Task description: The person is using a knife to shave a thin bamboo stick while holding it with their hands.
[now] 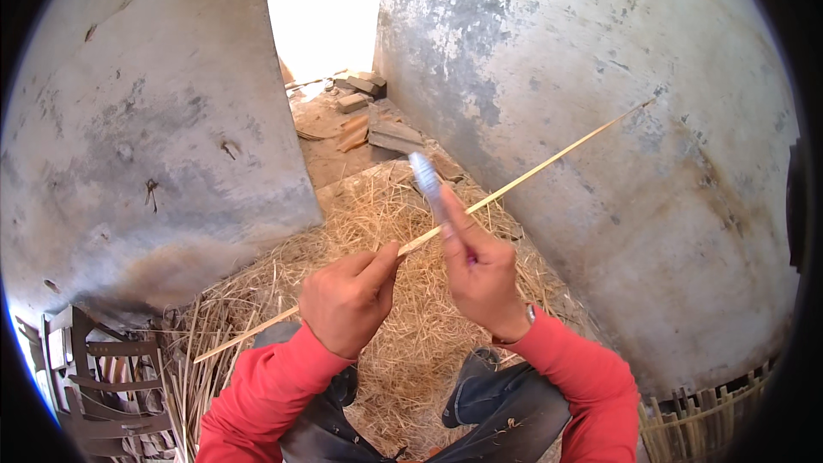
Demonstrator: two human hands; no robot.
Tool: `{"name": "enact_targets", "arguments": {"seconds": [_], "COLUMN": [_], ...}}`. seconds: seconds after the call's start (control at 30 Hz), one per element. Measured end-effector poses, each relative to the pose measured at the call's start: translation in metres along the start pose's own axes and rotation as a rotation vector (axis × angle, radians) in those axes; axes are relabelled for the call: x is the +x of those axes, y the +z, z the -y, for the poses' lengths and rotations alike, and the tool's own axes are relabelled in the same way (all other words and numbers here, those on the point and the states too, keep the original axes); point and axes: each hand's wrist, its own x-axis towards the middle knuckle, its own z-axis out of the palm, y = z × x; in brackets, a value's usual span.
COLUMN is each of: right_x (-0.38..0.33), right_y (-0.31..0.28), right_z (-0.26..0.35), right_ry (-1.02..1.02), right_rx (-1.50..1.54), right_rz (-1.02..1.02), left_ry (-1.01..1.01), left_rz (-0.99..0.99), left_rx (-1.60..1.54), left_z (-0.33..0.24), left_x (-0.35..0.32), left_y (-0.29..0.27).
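Note:
A long, thin pale-yellow strip that looks like split bamboo (549, 161) runs slantwise across the view. Its lower end reaches out past my left forearm and its upper end points toward the right wall. My left hand (347, 296) is closed around the strip near the middle of the view. Just to the right, my right hand (482, 274) grips a knife (423, 173) whose metal blade is smeared by motion and points up and away. The knife crosses the strip, and my right fingers lie close against it. The knife's handle is mostly hidden in my fist.
Straw-like shavings (390, 334) cover the floor between and beyond my legs. Loose long strips (201, 326) lie at the left, beside a dark chair-like frame (120, 381). Bricks (356, 101) lie near the bright doorway. Worn walls (669, 206) flank me; upright slats (711, 420) stand lower right.

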Motion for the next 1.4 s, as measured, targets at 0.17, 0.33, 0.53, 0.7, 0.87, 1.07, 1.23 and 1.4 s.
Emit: {"name": "enact_targets", "arguments": {"seconds": [0.17, 0.33, 0.53, 0.7, 0.87, 1.07, 1.23, 1.4], "right_x": [0.001, -0.009, 0.001, -0.003, -0.009, -0.006, -0.009, -0.003], "right_y": [0.001, 0.016, -0.013, 0.007, 0.009, 0.007, -0.008, -0.023], "right_z": [-0.008, -0.001, -0.006, -0.012, -0.013, -0.005, 0.002, -0.025], "right_ry": [0.036, -0.084, 0.124, 0.05, 0.08, 0.085, 0.151, 0.164], "right_rx": [-0.057, 0.036, 0.107, 0.125, 0.12, 0.056, 0.071, 0.111], "right_rz": [-0.099, 0.031, -0.054, -0.02, 0.026, 0.044, 0.142, -0.032], "left_ry": [-0.003, -0.028, -0.092, -0.093, -0.05, -0.047, -0.108, -0.098], "left_rz": [-0.003, 0.048, 0.103, 0.122, 0.112, 0.162, 0.213, 0.161], "left_rx": [0.002, -0.059, -0.088, -0.03, 0.041, 0.117, 0.119, -0.086], "left_z": [0.004, 0.002, 0.012, 0.01, 0.006, 0.008, 0.017, 0.028], "left_x": [-0.003, 0.0, 0.001, 0.0, -0.002, -0.005, -0.006, -0.005], "left_y": [-0.001, 0.004, 0.003, 0.003, 0.007, 0.009, 0.009, 0.007]}}
